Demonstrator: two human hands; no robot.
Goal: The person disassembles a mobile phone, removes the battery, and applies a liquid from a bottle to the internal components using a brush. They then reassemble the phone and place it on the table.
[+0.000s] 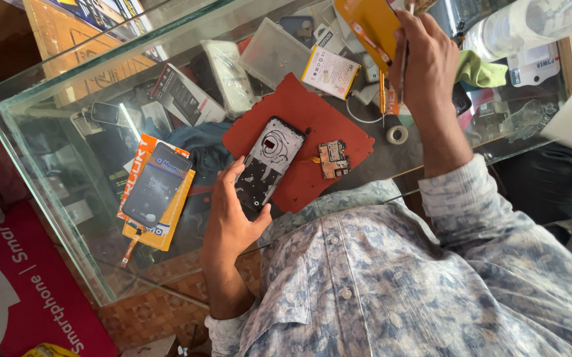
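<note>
the left hand (229, 221) grips the lower end of an opened smartphone frame (269, 165), fingers closed around its edges, thumb on one side. the frame lies face-down on a red work mat (312, 106) on the glass bench (48, 132), with its internal cavity exposed. a detached circuit board (333, 159) rests on the mat just beside the frame, apart from it. the right hand (424, 59) is raised above the far side of the bench, fingers closed on a thin tool and touching a yellow-orange flat part (368, 23); the tool tip cannot be made out. a roll of tape (397, 134) lies near the mat edge, and a boxed screen package (155, 192) lies well apart on the opposite side. for good handling at this stage, keep the frame flat and pinned against the mat so it cannot slide, hold it by the edges only, and keep the loose board clear of the wrist and sleeve.
</note>
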